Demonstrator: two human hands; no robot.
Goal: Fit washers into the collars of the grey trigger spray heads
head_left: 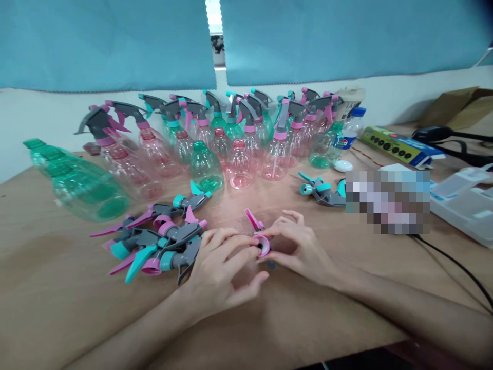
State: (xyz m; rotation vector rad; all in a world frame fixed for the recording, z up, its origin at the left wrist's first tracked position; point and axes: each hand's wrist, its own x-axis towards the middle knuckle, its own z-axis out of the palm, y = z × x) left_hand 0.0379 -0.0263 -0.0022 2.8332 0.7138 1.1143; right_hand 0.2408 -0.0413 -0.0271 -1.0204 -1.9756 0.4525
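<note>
Between my hands is a trigger spray head with a pink collar (263, 246), its round opening turned towards me and a pink trigger (253, 220) sticking up behind. My right hand (306, 247) pinches the collar from the right with thumb and fingers. From the left, my left hand (221, 262) reaches its fingertips to the collar's opening, thumb spread apart. Most of the grey body is hidden. A pile of loose spray heads (179, 234), grey with pink or teal parts, lies beside my left hand. More teal-and-grey spray heads (325, 192) lie beyond my right hand.
Pink and green bottles (241, 167), several with spray heads fitted, stand across the back. Green bottles (87, 187) stand at left. To the right are a Pepsi bottle (352, 128), a yellow-green box (396, 146), a clear plastic case (466, 200) and a black cable (454, 259).
</note>
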